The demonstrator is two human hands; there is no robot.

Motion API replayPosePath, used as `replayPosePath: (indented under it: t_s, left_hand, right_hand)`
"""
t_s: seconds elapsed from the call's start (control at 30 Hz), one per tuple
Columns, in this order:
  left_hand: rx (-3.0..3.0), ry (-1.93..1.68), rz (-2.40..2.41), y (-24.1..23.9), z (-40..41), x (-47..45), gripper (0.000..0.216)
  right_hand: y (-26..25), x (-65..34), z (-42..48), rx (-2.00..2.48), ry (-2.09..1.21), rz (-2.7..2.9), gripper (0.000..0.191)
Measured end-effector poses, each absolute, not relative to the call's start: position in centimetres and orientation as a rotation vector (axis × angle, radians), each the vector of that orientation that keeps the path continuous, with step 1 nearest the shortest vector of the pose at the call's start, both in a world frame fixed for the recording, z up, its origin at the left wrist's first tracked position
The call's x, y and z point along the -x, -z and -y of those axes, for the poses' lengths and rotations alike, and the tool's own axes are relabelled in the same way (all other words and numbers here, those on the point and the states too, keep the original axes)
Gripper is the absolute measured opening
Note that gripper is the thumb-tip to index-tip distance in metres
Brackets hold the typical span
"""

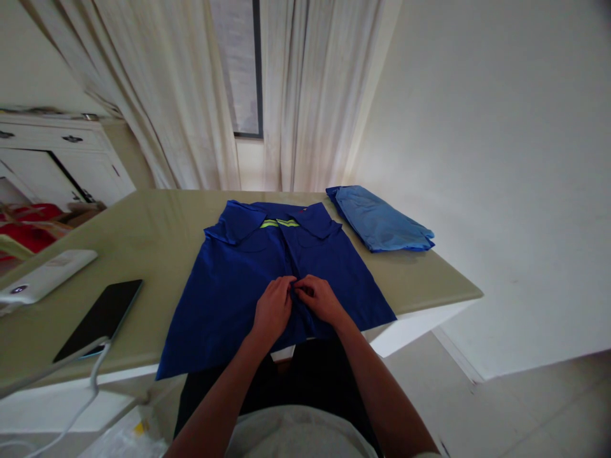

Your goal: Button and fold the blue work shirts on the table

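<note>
A blue work jacket (224,280) with yellow-green stripes lies spread on the table, its sleeves folded in across the top. Its lower hem hangs over the near table edge. My left hand (275,305) pinches the front opening at the middle of the jacket. Close beside it, my right hand (319,296) grips the other side of the same opening, fingertips nearly touching the left ones. Whatever fastening lies between the fingertips is too small and covered to make out.
A folded blue garment in clear plastic (382,219) lies at the table's right side. On the left are a black phone (102,318) with a white cable (95,375) and a white device (50,275). The table's rounded right corner (470,292) juts near the wall.
</note>
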State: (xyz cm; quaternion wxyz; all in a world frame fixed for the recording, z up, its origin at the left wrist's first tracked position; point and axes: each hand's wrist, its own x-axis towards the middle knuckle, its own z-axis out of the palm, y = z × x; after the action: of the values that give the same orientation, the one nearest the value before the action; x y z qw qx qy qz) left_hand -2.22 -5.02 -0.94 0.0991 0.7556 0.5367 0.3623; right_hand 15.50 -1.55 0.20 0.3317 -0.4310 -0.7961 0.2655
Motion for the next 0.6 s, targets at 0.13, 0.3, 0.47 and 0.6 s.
replayPosePath:
  t_s: [0.13, 0.3, 0.47, 0.6]
  left_hand:
    - [-2.255, -1.098, -1.594, 0.8, 5.0, 2.2, 0.032]
    - [-2.184, -1.127, -1.599, 0.3, 5.1, 2.1, 0.024]
    - [-2.005, -1.092, -1.701, -0.1, 5.1, 2.0, 0.014]
    - [-2.067, -0.922, -1.840, -0.1, 5.1, 2.0, 0.014]
  right_hand:
    - [0.0, -15.4, 1.4, 1.120, -0.717, 2.074, 0.015]
    - [-0.1, -15.2, 1.5, 1.177, -0.688, 2.066, 0.010]
    - [-0.3, -15.0, 1.6, 1.242, -0.642, 2.108, 0.009]
    - [0.0, -14.8, 1.5, 1.331, -0.587, 2.168, 0.009]
